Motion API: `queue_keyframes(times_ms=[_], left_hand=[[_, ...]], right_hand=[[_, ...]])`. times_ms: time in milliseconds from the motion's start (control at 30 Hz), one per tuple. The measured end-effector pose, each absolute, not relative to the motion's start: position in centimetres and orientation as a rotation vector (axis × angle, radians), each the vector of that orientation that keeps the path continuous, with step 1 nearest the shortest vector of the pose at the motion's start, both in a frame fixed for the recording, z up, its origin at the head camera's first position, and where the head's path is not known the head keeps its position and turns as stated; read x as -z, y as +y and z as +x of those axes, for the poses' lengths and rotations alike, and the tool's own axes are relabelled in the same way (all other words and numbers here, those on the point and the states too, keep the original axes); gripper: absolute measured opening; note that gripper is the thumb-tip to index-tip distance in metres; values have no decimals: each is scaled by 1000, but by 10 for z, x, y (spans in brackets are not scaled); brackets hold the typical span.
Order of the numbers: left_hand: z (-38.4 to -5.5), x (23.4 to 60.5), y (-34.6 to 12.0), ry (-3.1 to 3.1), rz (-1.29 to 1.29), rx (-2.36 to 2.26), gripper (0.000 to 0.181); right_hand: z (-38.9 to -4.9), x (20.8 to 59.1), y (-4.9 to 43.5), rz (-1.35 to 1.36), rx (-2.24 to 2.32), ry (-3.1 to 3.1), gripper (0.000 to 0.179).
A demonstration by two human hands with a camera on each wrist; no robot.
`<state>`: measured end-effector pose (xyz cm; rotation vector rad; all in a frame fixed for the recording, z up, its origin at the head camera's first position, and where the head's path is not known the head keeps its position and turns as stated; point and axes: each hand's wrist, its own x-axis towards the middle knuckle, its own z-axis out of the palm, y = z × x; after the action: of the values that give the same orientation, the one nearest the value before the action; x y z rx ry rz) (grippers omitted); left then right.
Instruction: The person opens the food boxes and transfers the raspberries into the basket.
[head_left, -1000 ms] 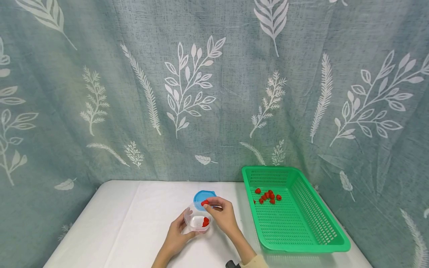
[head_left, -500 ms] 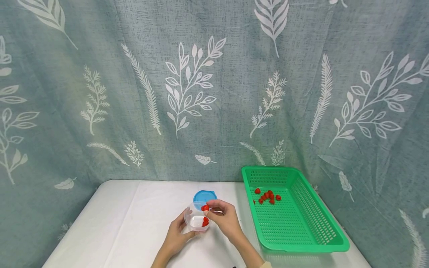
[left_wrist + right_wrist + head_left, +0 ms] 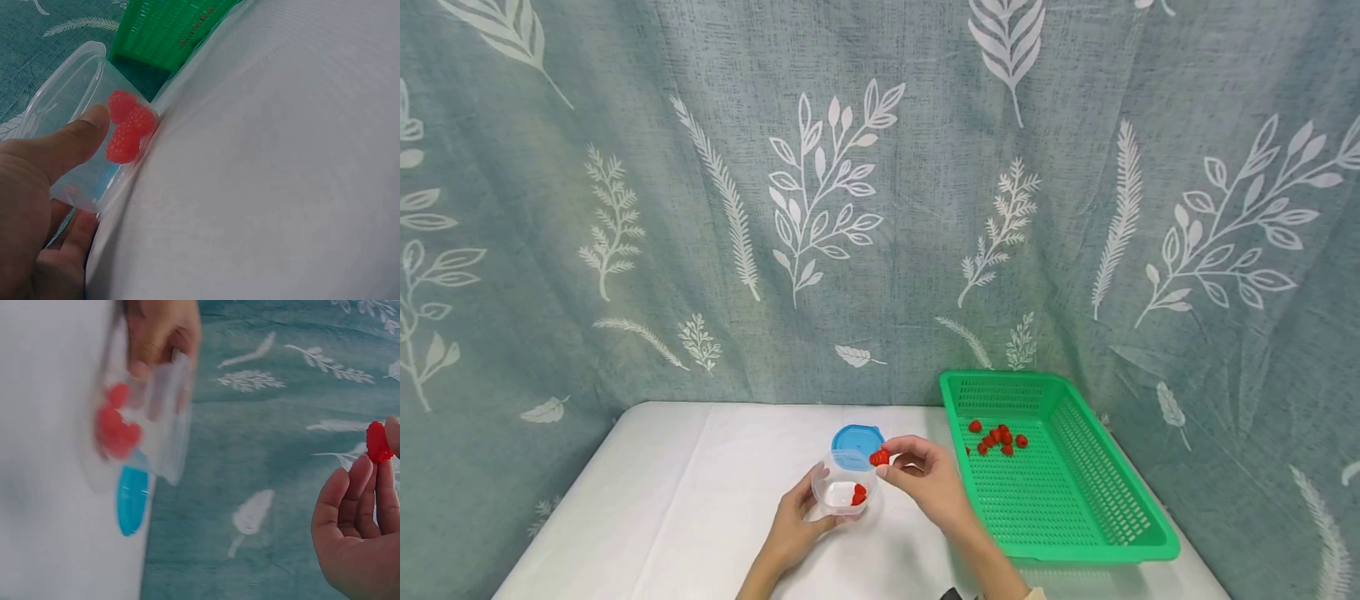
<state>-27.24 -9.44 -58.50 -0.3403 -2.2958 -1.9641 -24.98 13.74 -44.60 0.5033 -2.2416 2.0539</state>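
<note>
My left hand [image 3: 797, 523] grips a clear plastic container [image 3: 824, 493] by its side on the white table, thumb at the near side and fingers round the left. Inside lie a few red raspberries [image 3: 130, 130], gathered at one side of the bottom. Between thumb and fingertips my right hand [image 3: 934, 485] pinches another raspberry [image 3: 879, 457], held above the table just right of the container's rim. The right wrist view also has this pinched raspberry [image 3: 377, 442] at its right edge; the container [image 3: 164, 434] is blurred there.
A blue lid [image 3: 858, 436] lies flat behind the container. To the right stands a green perforated basket [image 3: 1082, 552] with several raspberries [image 3: 997, 436] toward its back left. A patterned grey-green curtain [image 3: 880, 208] hangs behind the table.
My right hand has moved to the right with its raspberry, from over the container to beside its rim. The left hand and the container have stayed in place.
</note>
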Motion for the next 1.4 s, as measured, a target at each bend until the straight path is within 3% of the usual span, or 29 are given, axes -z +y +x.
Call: queue_keyframes(times_ms=[233,467,900,1400], left_hand=[[-273,585,-94,-2313,-348,1973,92],[-272,584,-94,-2304,-352,1964,91],[-272,584,-93,-2307,-339,1969,92],[-273,586,-94,-2333,-343,1947,91]], right_hand=[[-256,413,172,570,-2059,-2175,31],[-276,400,213,458,-1968,-2234,38],[-323,409,271,251,-1747,-2367,45],[-358,433,287,190,-1676,-2494,45]])
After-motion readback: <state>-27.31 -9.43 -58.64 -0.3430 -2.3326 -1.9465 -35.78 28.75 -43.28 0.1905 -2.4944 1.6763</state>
